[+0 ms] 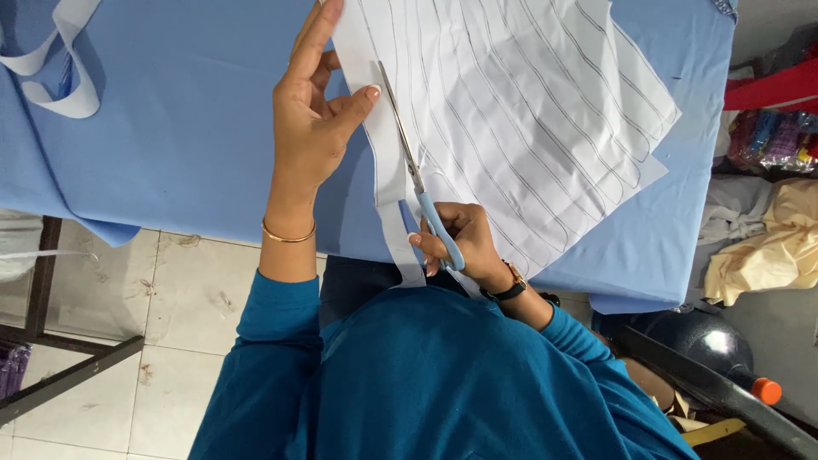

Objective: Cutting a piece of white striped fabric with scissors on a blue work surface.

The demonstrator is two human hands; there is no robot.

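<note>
A white fabric sheet [528,111] marked with curved pencil lines lies on a table draped in blue cloth [170,128]. My right hand [460,243] grips scissors [413,170] with light-blue handles, their blades cutting along one line. My left hand [311,119] pinches the cut white strip [383,153] between thumb and fingers, just left of the blades. The strip hangs down over the table's near edge towards my teal top.
Loose white cut strips [60,60] lie at the table's far left. A dark metal frame [68,366] stands on the tiled floor at left. Piled cloth [767,247], a dark helmet [707,341] and colourful items crowd the right side.
</note>
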